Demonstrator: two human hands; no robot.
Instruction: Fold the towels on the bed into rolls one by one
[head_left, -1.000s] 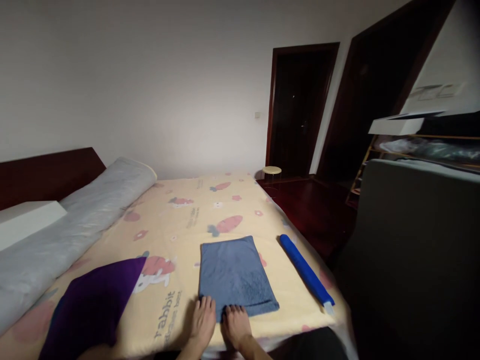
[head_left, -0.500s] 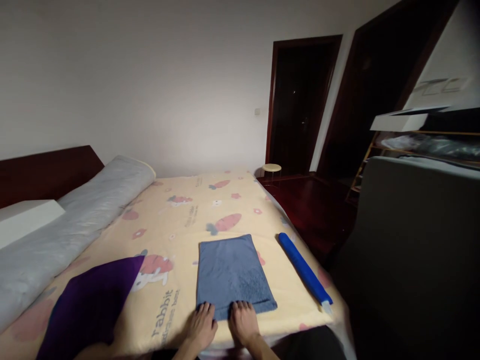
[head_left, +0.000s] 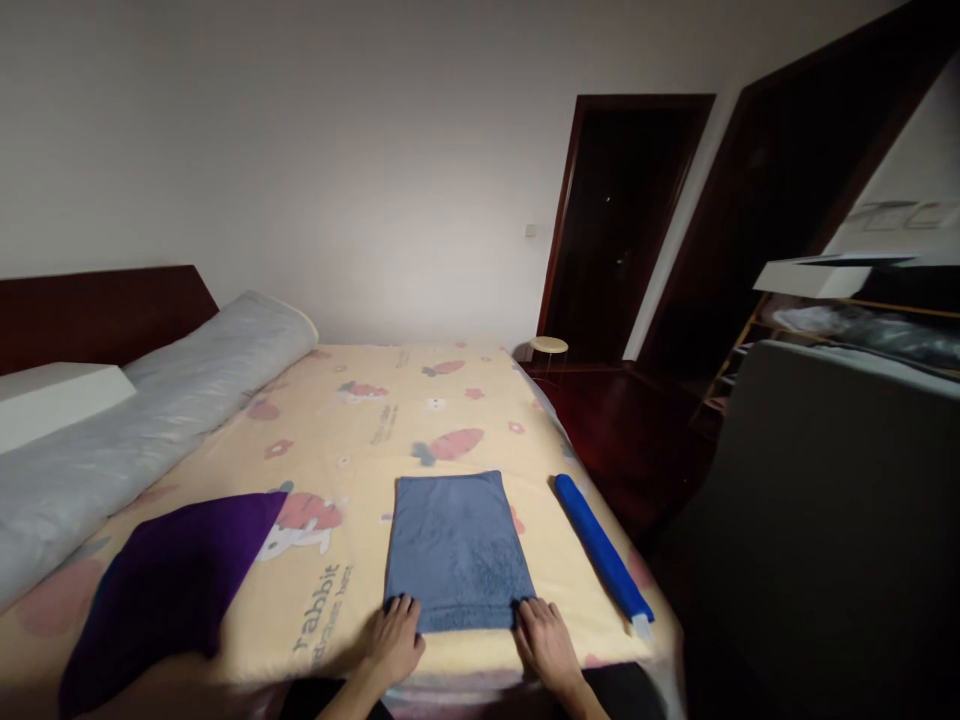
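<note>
A grey-blue cloth lies flat on the bed, a plush patch showing on its right half. At its near left corner, my left hand has its fingers closed over the edge. My right hand holds the near right corner the same way, fingers bent over the fabric. A straight, folded hem runs between the two hands along the near edge. Off to the right lies a long blue stick-shaped thing with a pale tip. A dark purple cloth is spread at the left.
The bed wears a yellow sheet with carrots and rabbits. Along its left side runs a grey roll of bedding, with a white box-like thing on it. A round stool stands beyond the bed; a dark panel rises at right.
My right hand has moved right along the near edge to the corner, and that edge now lies straighter. My left hand stays at the left corner. The view has shifted slightly.
</note>
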